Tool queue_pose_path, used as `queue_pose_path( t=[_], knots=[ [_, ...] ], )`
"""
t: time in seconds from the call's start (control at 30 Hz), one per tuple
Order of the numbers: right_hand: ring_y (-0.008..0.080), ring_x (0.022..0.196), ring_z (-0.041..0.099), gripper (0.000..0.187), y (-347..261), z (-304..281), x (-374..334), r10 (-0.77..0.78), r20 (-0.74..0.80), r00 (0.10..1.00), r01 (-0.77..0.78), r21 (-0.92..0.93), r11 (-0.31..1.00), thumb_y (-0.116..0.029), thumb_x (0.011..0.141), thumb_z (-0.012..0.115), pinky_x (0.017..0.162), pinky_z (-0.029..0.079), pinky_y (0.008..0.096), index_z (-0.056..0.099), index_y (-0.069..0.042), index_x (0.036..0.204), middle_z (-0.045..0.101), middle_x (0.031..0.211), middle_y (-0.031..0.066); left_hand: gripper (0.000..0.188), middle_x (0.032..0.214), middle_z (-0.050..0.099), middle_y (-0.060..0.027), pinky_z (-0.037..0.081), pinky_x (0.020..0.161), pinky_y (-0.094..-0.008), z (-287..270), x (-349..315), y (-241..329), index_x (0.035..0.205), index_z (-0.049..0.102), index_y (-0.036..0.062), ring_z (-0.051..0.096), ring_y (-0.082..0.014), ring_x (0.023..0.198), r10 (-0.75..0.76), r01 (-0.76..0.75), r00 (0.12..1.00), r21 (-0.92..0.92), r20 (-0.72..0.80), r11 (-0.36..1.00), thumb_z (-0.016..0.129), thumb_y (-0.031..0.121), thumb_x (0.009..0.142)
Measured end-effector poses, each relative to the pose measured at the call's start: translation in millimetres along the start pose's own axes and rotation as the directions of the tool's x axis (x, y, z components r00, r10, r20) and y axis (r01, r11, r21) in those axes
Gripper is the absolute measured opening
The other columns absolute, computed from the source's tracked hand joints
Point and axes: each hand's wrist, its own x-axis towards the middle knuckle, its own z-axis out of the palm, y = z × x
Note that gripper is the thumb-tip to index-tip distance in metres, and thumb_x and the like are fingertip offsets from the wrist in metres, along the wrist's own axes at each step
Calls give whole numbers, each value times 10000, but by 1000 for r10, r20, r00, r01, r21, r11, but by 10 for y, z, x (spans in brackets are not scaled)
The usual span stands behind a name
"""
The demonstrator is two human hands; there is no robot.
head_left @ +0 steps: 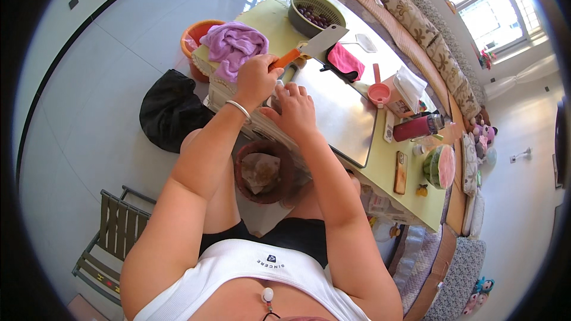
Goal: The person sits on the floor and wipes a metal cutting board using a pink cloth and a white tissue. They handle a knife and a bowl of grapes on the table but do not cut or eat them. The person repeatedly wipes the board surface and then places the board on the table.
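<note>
My left hand [256, 78] is closed round the orange handle [285, 59] of a cleaver. Its broad steel blade [324, 41] points away to the right, above the far end of a shiny metal cutting board [345, 110]. Close beside it, my right hand [294, 107] rests at the board's near left edge, thumb apart from the fingers. A small pale thing by its fingertips is too hidden to name. Left of the cleaver lies a bunched purple towel [235, 47]. Beyond the blade stands a green colander [315, 15] with dark round fruit.
The pale green table [380, 181] also bears a pink cloth [346, 61], a pink ladle [379, 92], a tissue box [404, 92], a bottle [416, 126], a phone [400, 172] and a cut watermelon [439, 166]. Below are a lined bin [264, 172], an orange bucket [196, 32] and a folding chair [116, 226].
</note>
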Motion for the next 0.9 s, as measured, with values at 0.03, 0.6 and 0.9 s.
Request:
queue_pose_path(
  t=[0.03,0.6,0.9],
  knots=[
    [301,1045,540,582,-6,9,18,0,3,1000,0,-5,1000,-461,747,743,806,456,432,597,-126,1199,568,1106,85,269,930,694,-185,520,771,-390,-5,1,-1,1016,687,-14,675,-322,849,1,-1,1000,5,-1,1000,709,130,789],
    [327,1118,519,359,64,86,-283,-119,-71,990,135,303,943,-22,759,625,930,456,448,614,-142,1097,568,1118,83,266,914,685,-174,507,766,-424,26,-16,82,1003,695,10,653,-344,846,62,-64,998,93,24,994,719,145,775],
    [350,1139,515,374,281,-200,-650,-102,-21,995,104,273,956,6,728,613,955,465,420,593,-68,1094,575,1152,112,182,861,659,-171,510,750,-458,29,-130,173,869,682,29,649,-362,836,4,-117,959,379,285,918,688,190,784]
  ],
)
